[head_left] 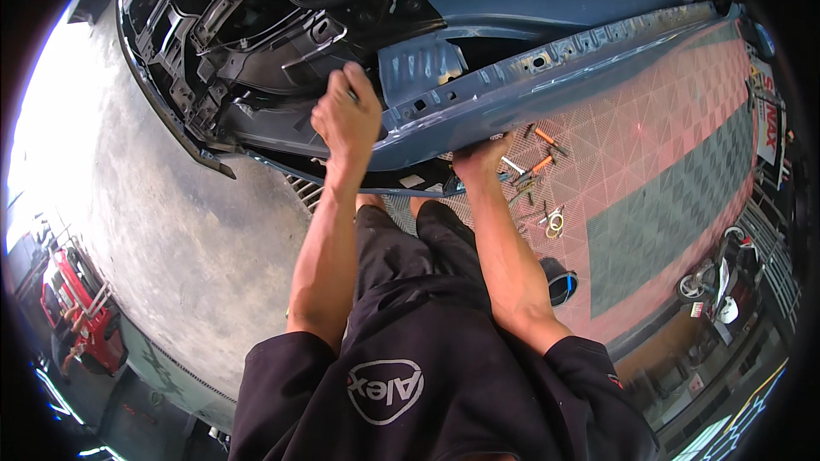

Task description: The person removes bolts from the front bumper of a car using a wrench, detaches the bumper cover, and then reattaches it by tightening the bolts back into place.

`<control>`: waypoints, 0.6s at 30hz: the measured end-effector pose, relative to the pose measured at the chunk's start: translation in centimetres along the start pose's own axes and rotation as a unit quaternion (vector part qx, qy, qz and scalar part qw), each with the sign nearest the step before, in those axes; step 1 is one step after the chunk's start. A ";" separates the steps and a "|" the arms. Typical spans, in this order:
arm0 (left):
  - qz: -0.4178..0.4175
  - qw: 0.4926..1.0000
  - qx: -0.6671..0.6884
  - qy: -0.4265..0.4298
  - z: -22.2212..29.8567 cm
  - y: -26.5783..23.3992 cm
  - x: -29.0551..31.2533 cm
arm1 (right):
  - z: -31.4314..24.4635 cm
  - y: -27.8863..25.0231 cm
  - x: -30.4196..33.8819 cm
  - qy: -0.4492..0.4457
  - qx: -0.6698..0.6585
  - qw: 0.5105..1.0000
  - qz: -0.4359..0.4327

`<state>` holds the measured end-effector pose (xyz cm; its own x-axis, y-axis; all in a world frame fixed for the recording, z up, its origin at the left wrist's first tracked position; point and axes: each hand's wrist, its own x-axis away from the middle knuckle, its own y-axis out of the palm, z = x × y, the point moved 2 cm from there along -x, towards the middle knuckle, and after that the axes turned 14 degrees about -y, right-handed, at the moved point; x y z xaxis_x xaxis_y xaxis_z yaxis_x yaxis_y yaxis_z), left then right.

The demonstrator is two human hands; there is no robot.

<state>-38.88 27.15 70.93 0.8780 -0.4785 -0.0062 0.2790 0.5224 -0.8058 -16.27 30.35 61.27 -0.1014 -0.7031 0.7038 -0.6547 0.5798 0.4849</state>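
My left hand (pixel 346 118) is closed in a fist above the near front corner of a blue car's body. A small dark bit shows between its fingers, too little to name. Below it lies the blue fender panel (pixel 512 102), its upper flange lined with holes and bare worn patches. My right hand (pixel 481 156) is at the panel's lower outer edge, wrist bent, its fingers mostly hidden against or beneath the metal. Black plastic liner (pixel 282 132) and the car's exposed front frame (pixel 175 38) lie to the left of my left hand.
Several orange-handled tools (pixel 543 165) and a yellowish ring (pixel 555 224) lie on the tiled floor right of my right forearm. A dark bucket (pixel 559 282) stands nearer. A motorcycle (pixel 713 282) is at the far right, a red car (pixel 85 312) with a person beside it at the far left.
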 end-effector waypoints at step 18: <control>-0.204 0.901 0.282 -0.260 -4.2 -2.7 -6.8 | -0.1 0.6 0.7 -0.010 -0.005 1.000 0.003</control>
<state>-47.18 26.05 70.65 0.6803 -0.3938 0.6181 0.6445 0.7231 -0.2487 -16.72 30.25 62.11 -0.1212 -0.7077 0.6960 -0.6458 0.5887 0.4861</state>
